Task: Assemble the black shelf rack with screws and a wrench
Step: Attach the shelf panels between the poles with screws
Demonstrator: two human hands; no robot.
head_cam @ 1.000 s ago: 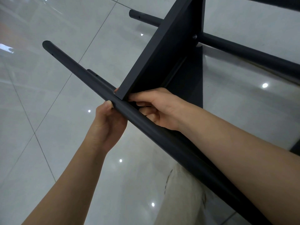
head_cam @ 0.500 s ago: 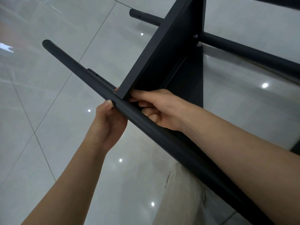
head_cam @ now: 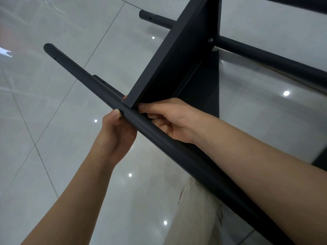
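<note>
A black shelf panel [head_cam: 169, 62] stands on edge, its near corner meeting a long black tube [head_cam: 79, 75] that runs diagonally from upper left to lower right. My left hand [head_cam: 116, 135] grips this tube from below, thumb on top beside the corner. My right hand [head_cam: 169, 119] reaches behind the tube, fingers pinching at the panel's corner; what they hold is hidden. A screw [head_cam: 210, 39] fixes the panel's far end to a second tube [head_cam: 265, 57]. No wrench shows.
Glossy grey floor tiles [head_cam: 53, 121] with ceiling-light reflections lie all around. A third black tube [head_cam: 99, 80] lies just behind the near one. My light trouser leg [head_cam: 196, 214] is below the tube.
My right hand's fingertips have shifted slightly at the panel's corner. My left hand and the tube have stayed in place.
</note>
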